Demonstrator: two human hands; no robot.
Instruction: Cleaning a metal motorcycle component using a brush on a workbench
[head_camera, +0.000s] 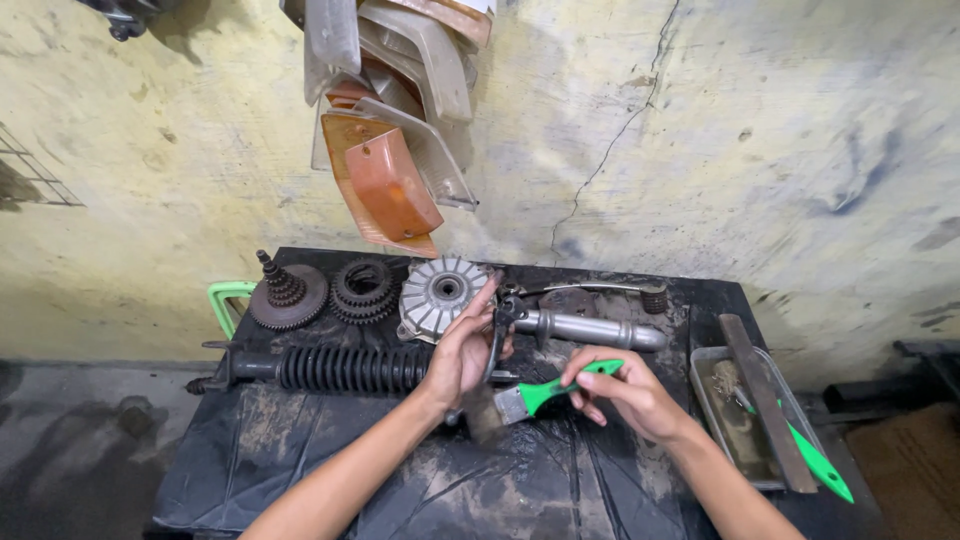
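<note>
while gripped: green-handled brush (545, 392) in right hand (625, 395), dark lever (497, 335) in left hand (462, 352).

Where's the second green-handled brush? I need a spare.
In the head view, far right: the second green-handled brush lies in the clear tray, beside the flat metal bar.

In my right hand (628, 392) I hold a paintbrush (535, 397) with a bright green handle, a metal ferrule and dirty dark bristles; it lies nearly level, bristles pointing left, just above the table (300, 460). My left hand (462, 350) grips a dark, grimy metal lever part (500, 330), held roughly upright, its lower end just beside the bristles, above the middle of the table.
</note>
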